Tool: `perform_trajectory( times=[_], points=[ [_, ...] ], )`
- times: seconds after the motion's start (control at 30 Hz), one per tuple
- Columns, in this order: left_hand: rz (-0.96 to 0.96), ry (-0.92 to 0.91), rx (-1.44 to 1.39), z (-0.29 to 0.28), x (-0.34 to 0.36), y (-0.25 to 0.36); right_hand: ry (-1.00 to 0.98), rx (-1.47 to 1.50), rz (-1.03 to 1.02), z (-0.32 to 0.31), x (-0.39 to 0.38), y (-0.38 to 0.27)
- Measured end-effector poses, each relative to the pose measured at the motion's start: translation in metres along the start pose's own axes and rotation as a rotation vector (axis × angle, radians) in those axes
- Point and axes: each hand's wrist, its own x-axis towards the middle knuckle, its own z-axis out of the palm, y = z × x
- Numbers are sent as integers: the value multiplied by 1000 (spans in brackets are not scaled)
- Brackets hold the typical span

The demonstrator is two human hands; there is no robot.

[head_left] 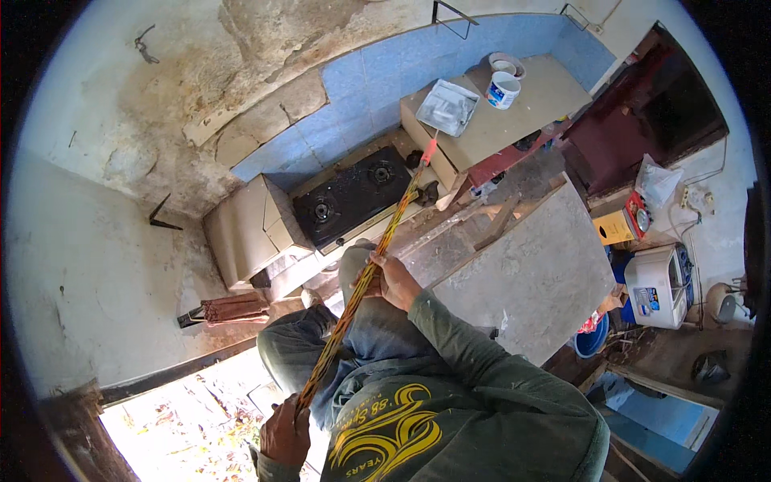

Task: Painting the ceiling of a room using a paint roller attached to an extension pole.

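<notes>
A long pole patterned in yellow, red and black slants up from the lower left. My left hand is closed around its lower end. Farther up, my right hand grips the middle of the pole. At the far end a red handle, which looks like that of a paint roller, meets the near edge of a paint-smeared tray. The roller head is hard to make out against the grey-white paint. The tray sits on a beige counter.
A black two-burner stove lies below the pole's far part. White tubs stand beside the tray. A grey tabletop is at my right, with a white appliance and blue basin beyond. Wall brackets jut out at left.
</notes>
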Motion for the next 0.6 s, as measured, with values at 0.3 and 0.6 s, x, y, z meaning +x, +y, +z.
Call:
perform_trajectory(
  times=[0.3, 0.6],
  points=[
    [-74, -47, 62, -5, -6, 11, -34, -1, 41, -7, 4, 15],
    [-79, -103, 269, 12, 46, 42, 53, -32, -45, -37, 49, -21]
  ],
)
